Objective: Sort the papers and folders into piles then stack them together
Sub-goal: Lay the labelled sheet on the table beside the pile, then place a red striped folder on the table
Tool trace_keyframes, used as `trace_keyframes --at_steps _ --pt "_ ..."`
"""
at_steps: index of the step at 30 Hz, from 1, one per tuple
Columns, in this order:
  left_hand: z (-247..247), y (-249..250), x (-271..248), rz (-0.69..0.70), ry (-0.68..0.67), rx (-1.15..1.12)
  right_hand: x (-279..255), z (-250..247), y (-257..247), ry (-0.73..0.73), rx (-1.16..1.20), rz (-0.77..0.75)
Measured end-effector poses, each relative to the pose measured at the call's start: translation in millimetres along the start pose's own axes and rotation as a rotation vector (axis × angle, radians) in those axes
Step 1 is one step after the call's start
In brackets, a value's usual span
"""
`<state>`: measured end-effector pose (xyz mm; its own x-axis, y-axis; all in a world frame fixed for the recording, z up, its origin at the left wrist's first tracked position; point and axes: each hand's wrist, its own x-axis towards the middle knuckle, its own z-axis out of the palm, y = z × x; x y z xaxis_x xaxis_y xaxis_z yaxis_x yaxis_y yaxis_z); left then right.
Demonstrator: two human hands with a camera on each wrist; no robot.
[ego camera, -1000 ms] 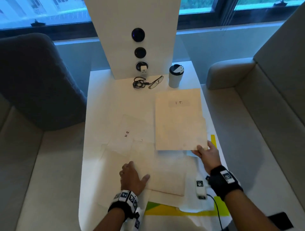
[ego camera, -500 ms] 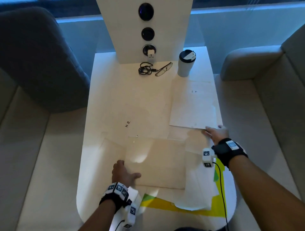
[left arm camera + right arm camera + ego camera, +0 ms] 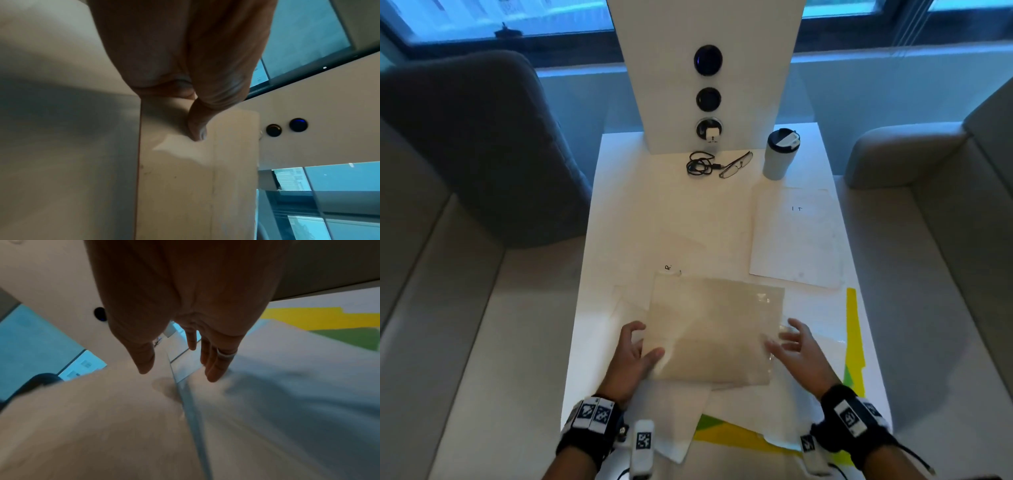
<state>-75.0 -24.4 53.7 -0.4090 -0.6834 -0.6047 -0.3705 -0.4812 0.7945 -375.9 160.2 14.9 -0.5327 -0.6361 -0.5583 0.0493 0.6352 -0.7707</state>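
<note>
Two hands (image 3: 635, 354) (image 3: 796, 349) at folder (image 3: 712, 329), ring (image 3: 226, 353) wrist-only

Cool blue daylight is being let in through the window (image 3: 517, 24), and the room is being left dim; the table (image 3: 654, 212) is being washed out by warm glare; a soft grey shadow is being thrown across the folder (image 3: 195, 186); straight edges are being bowed towards the head view's borders; the right wrist view is being smeared by motion blur.

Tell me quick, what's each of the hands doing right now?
Left hand: grips the beige folder at its left edge, thumb on top.
Right hand: open, fingers spread by the folder's right edge.
</note>
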Motion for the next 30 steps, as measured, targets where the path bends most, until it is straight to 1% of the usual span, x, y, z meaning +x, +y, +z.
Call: trace_keyframes --at_steps 2,3,4,6,7,8,9,10,13,14,15,17,19,20,21,22,23,24,25,26,27,28,30 --pt "-6.4 10.8 -3.0 0.036 -0.07 -0.04 -10.7 8.5 -17.4 -0.07 0.063 -0.049" --pt "-10.3 15.3 -3.0 0.058 -0.084 -0.07 -14.2 10.6 -24.6 -0.079 0.079 -0.079" --pt "-15.3 18.1 -1.6 0.074 -0.076 -0.101 -17.5 10.9 -32.5 -0.078 0.107 -0.099" --pt "-25.0 24.3 0.0 0.1 -0.005 -0.137 -23.9 9.6 -50.0 -0.09 0.213 -0.119" --pt "-30.0 27.6 -1.1 0.125 0.046 -0.099 -27.6 10.2 -60.1 -0.108 0.266 -0.118" --pt "-34.7 29.6 -3.1 0.165 0.096 -0.001 -31.0 12.2 -70.1 -0.121 0.305 -0.111" --pt "-39.1 30.8 -5.2 0.231 0.135 0.155 -33.9 14.8 -80.2 -0.126 0.332 -0.105" --pt "-42.5 31.2 -8.9 0.31 0.121 0.334 -36.4 18.5 -90.4 -0.125 0.355 -0.098" --pt "-42.8 25.6 -19.2 0.456 -0.048 0.865 -41.5 30.9 -120.4 -0.112 0.438 -0.051" --pt "-42.6 21.0 -19.3 0.493 -0.05 0.958 -43.1 34.4 -129.3 -0.115 0.446 -0.05" --pt "-43.0 16.9 -17.0 0.535 0.003 0.976 -45.3 38.5 -139.0 -0.121 0.445 -0.057" --pt "-48.8 12.8 -10.5 0.617 0.191 0.832 -50.3 47.6 -157.4 -0.156 0.471 -0.089" --pt "-54.3 14.7 -4.4 0.603 0.34 0.687 -54.8 54.4 -170.1 -0.21 0.586 -0.093" --pt "-55.9 17.7 -1.8 0.588 0.365 0.606 -56.1 57.0 -172.8 -0.231 0.627 -0.082" --pt "-56.3 21.9 0.1 0.557 0.347 0.517 -56.2 60.3 -172.6 -0.234 0.623 -0.076" --pt "-56.6 24.5 2.2 0.502 0.303 0.418 -53.6 65.1 -167.5 -0.197 0.541 -0.076" --pt "-57.5 25.3 4.3 0.426 0.257 0.327 -49.5 70.3 -158.6 -0.133 0.386 -0.088" --pt "-59.9 23.9 6.8 0.357 0.236 0.272 -44.8 76.2 -145.8 -0.044 0.177 -0.102" --pt "-62.4 21.0 10.6 0.3 0.228 0.252 -41.7 82.9 -133.9 0.03 -0.026 -0.105" --pt "-65.5 16.4 15.2 0.264 0.222 0.235 -38.9 89.3 -121.5 0.065 -0.152 -0.104" --pt "-68.9 12.5 19.4 0.241 0.209 0.199 -36.3 95.0 -110.9 0.055 -0.202 -0.082" --pt "-71.5 10.3 23.1 0.223 0.189 0.149 -34.2 99.9 -102.9 0.014 -0.193 -0.05" --pt "-76.1 7.8 30.0 0.179 0.153 0.098 -33.3 106.0 -96.4 -0.08 -0.097 -0.004"
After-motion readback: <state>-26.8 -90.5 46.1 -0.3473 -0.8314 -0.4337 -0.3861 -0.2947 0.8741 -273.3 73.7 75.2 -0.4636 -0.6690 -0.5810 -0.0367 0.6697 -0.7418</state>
